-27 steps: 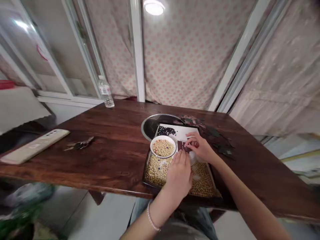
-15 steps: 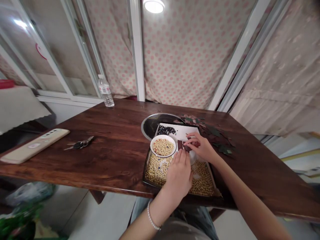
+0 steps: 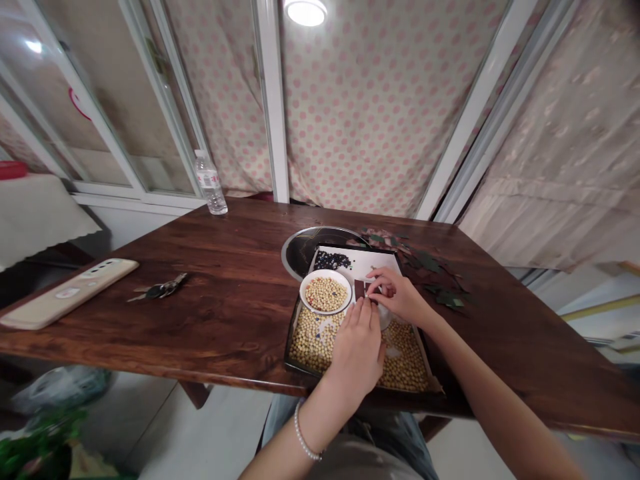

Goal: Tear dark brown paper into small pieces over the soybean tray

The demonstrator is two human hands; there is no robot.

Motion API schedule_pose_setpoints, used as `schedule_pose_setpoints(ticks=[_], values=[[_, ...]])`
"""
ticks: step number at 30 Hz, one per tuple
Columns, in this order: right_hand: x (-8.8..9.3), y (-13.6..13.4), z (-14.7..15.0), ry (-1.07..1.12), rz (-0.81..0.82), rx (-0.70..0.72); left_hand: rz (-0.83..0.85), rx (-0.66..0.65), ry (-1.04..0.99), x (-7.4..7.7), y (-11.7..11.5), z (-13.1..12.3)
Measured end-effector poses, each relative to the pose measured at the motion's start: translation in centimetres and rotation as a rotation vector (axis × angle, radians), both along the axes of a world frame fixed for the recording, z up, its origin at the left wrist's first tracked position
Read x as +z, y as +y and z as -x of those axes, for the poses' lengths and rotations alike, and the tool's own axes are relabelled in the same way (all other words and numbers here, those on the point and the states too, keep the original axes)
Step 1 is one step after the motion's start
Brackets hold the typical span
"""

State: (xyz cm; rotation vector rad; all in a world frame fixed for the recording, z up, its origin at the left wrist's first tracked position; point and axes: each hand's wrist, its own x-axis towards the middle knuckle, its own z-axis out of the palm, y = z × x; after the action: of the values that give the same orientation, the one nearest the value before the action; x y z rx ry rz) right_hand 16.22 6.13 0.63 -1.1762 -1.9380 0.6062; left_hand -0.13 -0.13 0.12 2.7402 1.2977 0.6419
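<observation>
My right hand point(image 3: 395, 297) pinches at a small dark brown rectangular piece point(image 3: 359, 289), its fingertips against the piece's right side. My left hand point(image 3: 357, 353) lies over the tray, with its fingertips just below that piece. The dark metal tray point(image 3: 287, 353) holds a bed of pale soybeans point(image 3: 315, 340). A white bowl of soybeans point(image 3: 325, 294) stands left of the piece. Above it, black beans point(image 3: 333, 261) lie on a white sheet point(image 3: 380, 265). A clear round dish point(image 3: 384, 319) is partly hidden under my right hand.
A round steel pan point(image 3: 300, 252) sits behind the tray, and dark dried leaves point(image 3: 440, 280) are scattered to its right. On the brown wooden table point(image 3: 150, 327) lie keys point(image 3: 160, 289) and a long cream-coloured remote point(image 3: 67, 294). A water bottle point(image 3: 211, 183) stands at the far edge.
My right hand has moved slightly left and down, closer to the dark piece and my left hand. The view has shifted a little.
</observation>
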Motion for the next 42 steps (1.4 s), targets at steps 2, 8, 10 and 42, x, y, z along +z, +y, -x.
schedule_pose_setpoints(ticks=[2,8,10,42], values=[[-0.07,0.07,0.05,-0.006,-0.003,0.004,0.004,-0.001,-0.002,0.06,0.02,0.0],[-0.02,0.09,0.2,-0.017,-0.025,-0.005,-0.012,-0.012,-0.024,-0.22,0.14,-0.05],[0.09,0.04,0.12,-0.022,-0.043,-0.024,-0.032,-0.012,-0.031,-0.33,0.1,-0.06],[0.03,-0.26,-0.23,-0.134,-0.098,-0.063,-0.061,-0.033,-0.022,0.07,0.04,-0.04]])
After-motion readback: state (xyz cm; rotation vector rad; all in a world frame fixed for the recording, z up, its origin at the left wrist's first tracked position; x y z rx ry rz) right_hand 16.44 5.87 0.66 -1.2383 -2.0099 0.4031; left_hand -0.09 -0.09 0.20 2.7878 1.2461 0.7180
